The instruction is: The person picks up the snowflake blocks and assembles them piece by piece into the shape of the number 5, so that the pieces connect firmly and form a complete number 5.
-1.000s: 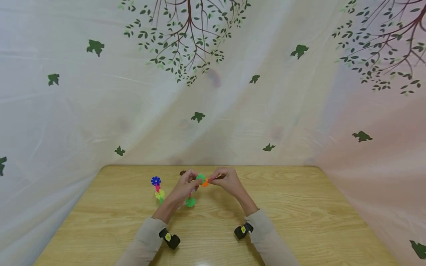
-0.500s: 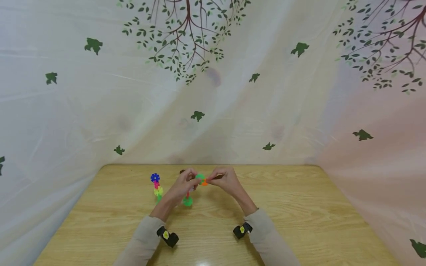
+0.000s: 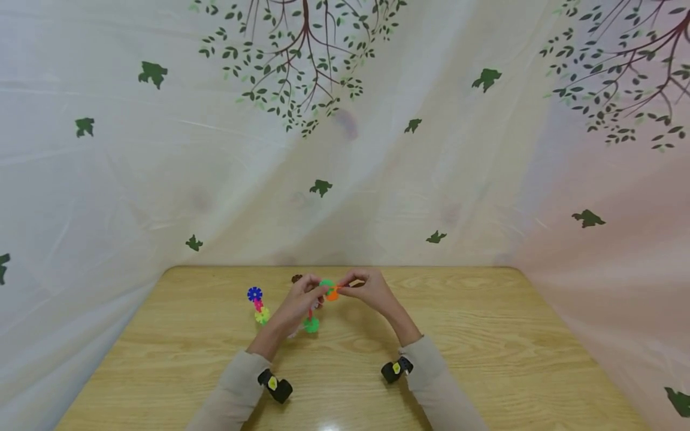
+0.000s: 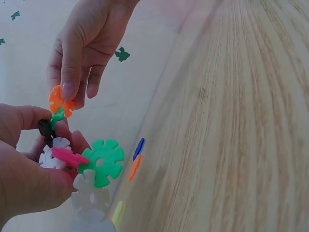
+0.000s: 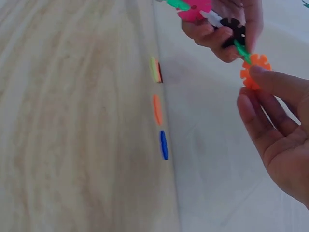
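Plastic notched interlocking discs are joined in a chain. In the head view, its blue disc (image 3: 255, 294), pink disc (image 3: 258, 305) and yellow disc (image 3: 262, 315) lie left of the left forearm, which hides part of the chain. My left hand (image 3: 297, 301) grips the chain near a black disc (image 5: 233, 32) and a green disc (image 4: 57, 117). A larger-looking green disc (image 4: 101, 163) and whitish discs (image 4: 91, 199) hang below that hand. My right hand (image 3: 370, 291) pinches an orange disc (image 5: 256, 71) between thumb and fingers, its edge against the green one.
Along the table's far edge lie loose discs: a blue one (image 5: 164, 145), an orange one (image 5: 157, 109) and a yellow one (image 5: 153, 69). A brown disc (image 3: 296, 278) sits behind the left hand. The wooden table (image 3: 512, 347) meets a leaf-patterned curtain (image 3: 377, 197).
Both hands stay together with the same grips. The hanging green disc and the chain's blue end have swung slightly right, and more of the orange disc shows.
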Available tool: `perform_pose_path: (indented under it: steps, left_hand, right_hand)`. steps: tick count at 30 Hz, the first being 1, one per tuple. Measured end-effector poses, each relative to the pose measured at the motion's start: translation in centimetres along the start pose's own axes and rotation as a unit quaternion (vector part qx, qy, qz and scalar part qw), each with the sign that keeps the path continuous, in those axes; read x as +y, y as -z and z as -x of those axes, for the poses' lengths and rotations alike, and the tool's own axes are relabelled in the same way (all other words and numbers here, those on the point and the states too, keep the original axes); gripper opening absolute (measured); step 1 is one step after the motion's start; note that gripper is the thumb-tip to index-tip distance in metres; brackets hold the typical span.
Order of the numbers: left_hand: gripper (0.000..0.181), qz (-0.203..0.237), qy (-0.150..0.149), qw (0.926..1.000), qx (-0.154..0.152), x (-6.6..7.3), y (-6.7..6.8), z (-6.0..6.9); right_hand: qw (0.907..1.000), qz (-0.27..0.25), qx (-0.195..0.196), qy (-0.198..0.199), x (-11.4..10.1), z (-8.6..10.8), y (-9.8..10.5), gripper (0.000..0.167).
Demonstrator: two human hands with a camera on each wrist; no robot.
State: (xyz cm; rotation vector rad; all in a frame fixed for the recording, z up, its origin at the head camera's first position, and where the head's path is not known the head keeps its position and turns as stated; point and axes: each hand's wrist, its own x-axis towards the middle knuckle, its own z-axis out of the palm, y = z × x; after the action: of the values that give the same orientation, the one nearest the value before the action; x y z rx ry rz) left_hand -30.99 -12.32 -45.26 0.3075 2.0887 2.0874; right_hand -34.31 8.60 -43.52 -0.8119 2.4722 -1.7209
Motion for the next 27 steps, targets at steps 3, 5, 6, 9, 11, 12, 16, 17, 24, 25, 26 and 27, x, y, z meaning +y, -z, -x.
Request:
perform_pose_path:
  steps: [3,5,6,9,11,12,16,17,24,25,26,27]
  left_hand:
    - [0.019,-0.004,-0.016,0.9998,0.011,-0.1,0.2,-0.1]
    - [0.018,-0.005,-0.02,0.9996,0.021,-0.2,0.3,-0.2]
    - [0.018,-0.004,-0.021,0.9994,0.028,-0.2,0.4,-0.2]
    - [0.021,-0.003,-0.006,0.9987,0.05,-0.2,0.5,-0.4]
    - [0.024,0.002,0.008,0.9978,0.066,-0.1,0.5,-0.4]
    - [0.025,0.001,0.01,0.9974,0.071,-0.1,0.5,-0.4]
    - [0.025,0.007,0.024,0.996,0.086,0.0,0.7,-0.4]
    - [0.025,0.008,0.025,0.9958,0.087,-0.1,0.7,-0.4]
    - [0.026,0.024,0.044,0.9954,0.082,-0.1,0.6,-0.5]
    - [0.027,0.025,0.045,0.9955,0.08,-0.1,0.5,-0.5]
    - [0.028,0.026,0.046,0.9956,0.077,-0.1,0.5,-0.5]
    - [0.029,0.026,0.048,0.9956,0.075,0.0,0.4,-0.5]
  right_hand:
    - [0.9996,0.011,-0.023,-0.008,0.0,-0.5,0.7,0.017]
    - [0.9989,0.029,-0.036,-0.008,0.0,-0.9,1.3,0.019]
    - [0.9982,0.041,-0.043,-0.009,0.1,-1.2,1.6,0.02]
    - [0.9944,0.081,-0.066,-0.017,0.5,-2.0,2.3,0.023]
    - [0.9913,0.098,-0.082,-0.031,0.8,-2.5,2.6,0.024]
    - [0.9898,0.103,-0.091,-0.038,1.0,-2.8,2.7,0.023]
    - [0.9831,0.121,-0.116,-0.073,2.1,-3.7,2.8,0.023]
    - [0.9808,0.13,-0.121,-0.08,2.4,-3.8,2.7,0.024]
    - [0.9666,0.185,-0.134,-0.116,4.0,-4.8,1.9,0.029]
    - [0.9652,0.193,-0.136,-0.112,4.2,-5.0,1.9,0.029]
    - [0.9643,0.199,-0.138,-0.106,4.3,-5.1,1.8,0.029]
    - [0.9626,0.208,-0.14,-0.101,4.5,-5.3,1.7,0.028]
